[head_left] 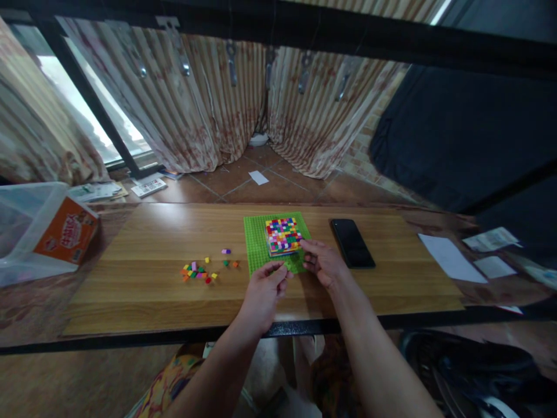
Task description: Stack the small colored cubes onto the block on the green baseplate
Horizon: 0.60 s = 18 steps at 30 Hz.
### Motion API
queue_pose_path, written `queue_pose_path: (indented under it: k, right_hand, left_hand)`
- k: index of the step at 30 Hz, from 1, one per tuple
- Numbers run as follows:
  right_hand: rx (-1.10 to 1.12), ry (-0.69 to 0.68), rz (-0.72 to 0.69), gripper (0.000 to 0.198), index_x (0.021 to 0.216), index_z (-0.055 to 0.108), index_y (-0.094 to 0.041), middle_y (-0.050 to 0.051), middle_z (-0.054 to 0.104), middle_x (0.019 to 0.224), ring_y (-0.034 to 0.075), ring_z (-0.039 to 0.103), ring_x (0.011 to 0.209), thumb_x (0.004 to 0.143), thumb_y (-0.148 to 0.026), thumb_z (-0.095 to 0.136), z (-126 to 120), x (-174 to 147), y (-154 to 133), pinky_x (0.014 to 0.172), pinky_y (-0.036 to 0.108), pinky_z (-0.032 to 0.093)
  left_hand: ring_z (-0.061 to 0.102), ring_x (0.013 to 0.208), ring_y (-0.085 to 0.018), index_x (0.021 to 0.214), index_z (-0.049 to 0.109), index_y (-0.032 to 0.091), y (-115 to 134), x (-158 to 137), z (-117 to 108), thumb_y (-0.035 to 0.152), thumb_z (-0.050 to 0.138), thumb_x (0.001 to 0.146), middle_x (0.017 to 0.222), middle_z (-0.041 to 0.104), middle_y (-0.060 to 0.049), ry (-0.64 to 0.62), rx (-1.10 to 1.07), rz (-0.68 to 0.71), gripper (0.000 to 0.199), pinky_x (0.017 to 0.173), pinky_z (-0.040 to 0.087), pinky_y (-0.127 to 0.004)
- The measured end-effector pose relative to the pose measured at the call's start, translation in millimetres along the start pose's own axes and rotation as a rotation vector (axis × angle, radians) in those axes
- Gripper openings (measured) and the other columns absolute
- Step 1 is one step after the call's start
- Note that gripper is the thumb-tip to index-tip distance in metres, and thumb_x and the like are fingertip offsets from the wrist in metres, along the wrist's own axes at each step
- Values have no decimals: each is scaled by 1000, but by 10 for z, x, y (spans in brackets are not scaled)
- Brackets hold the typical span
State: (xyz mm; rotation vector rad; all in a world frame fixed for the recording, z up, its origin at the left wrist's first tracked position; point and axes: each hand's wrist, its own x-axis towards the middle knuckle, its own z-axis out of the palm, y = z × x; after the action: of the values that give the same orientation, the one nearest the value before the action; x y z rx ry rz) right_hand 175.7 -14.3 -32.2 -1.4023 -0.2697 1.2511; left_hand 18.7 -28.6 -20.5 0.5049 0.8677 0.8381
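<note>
A block of many-coloured toy bricks (284, 235) sits on a green studded baseplate (256, 247) in the middle of the table. My left hand (266, 285) is over the plate's near edge, thumb and fingertips pinched together. Whatever is between them is too small to make out. At the block's near right corner is my right hand (322, 262), its fingers loosely curved and apart, one fingertip at or very close to the bricks. Loose small bricks (198, 271) lie in a scattered group to the left of the plate.
A black phone (352, 244) lies right of the baseplate on the wooden table (143, 244). Beyond the left end stands a clear plastic bin (30, 203) with an orange label. Papers (450, 258) lie off to the right, and a dark metal bar (278, 26) crosses overhead.
</note>
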Motion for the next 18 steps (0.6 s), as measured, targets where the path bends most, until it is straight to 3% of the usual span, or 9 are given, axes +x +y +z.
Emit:
queue_pose_path:
  k: [3,6,10,12,15,18]
  right_hand:
    - [14,-15,-90,32,66,62,-18,-7,59,55,4,45,41,56,-36,86,-65,-19,-48,38,16,38]
    - [-9,71,-353,33,67,64,-18,-6,59,57,4,46,45,57,-43,84,-118,2,-102,43,17,37]
    - [-316,110,-668,34,86,70,-17,3,70,77,14,60,66,72,-48,71,-47,133,-176,62,27,49]
    - [-560,66,-813,38,102,70,-18,9,72,98,21,65,88,78,-47,66,64,234,-238,79,36,51]
    - [-838,-91,-977,35,113,67,-22,11,67,120,25,59,113,84,-40,61,268,383,-316,99,43,43]
    - [-960,-305,-875,31,112,68,-22,9,68,114,23,62,108,88,-37,56,402,460,-277,96,40,46]
  left_hand:
    - [38,45,-2,78,60,13,20,4,-19,28,82,58,62,62,-1,-1,-17,16,34,40,20,-15]
    - [38,44,-2,77,60,12,71,4,-49,28,83,57,62,62,-1,5,-35,36,34,40,20,-15]
    - [39,45,-2,76,61,12,192,28,-106,27,85,53,62,62,-1,29,-65,59,36,39,21,-15]
    - [41,47,-3,76,61,12,267,48,-143,26,85,52,63,63,-1,43,-79,76,36,40,22,-14]
    - [40,46,-2,74,61,12,369,74,-201,26,86,51,62,62,-1,64,-96,98,37,40,23,-13]
    - [39,45,-2,73,60,12,441,89,-252,27,87,50,61,61,0,73,-104,122,38,40,22,-14]
